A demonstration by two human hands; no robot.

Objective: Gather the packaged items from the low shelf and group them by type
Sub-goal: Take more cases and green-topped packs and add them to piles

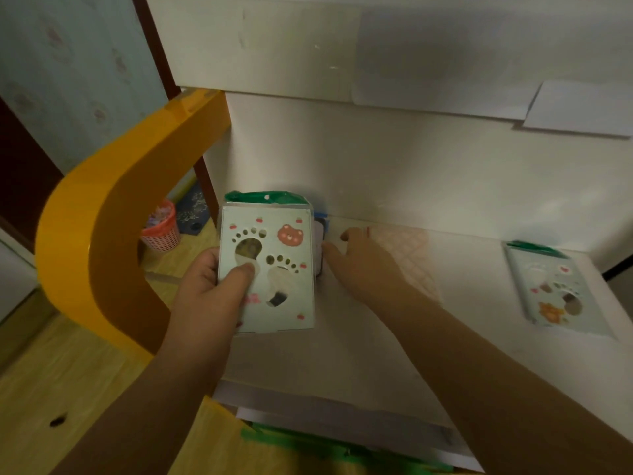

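Green-topped footprint pack [270,265] sat pinched in our left hand [209,289] at frame centre, while our right hand [356,258], fingers loosely extended, reached for the half-hidden packet [319,248] behind it, which we judged next to gather beside the matching pack [551,289] at right.

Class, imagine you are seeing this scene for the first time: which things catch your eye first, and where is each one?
The pale green footprint packet, gripped in the left hand at centre, stands out first. Left of it curves a bright orange frame. On the white shelf, a matching packet lies far right, while the right hand reaches for a partly hidden item behind the held packet.
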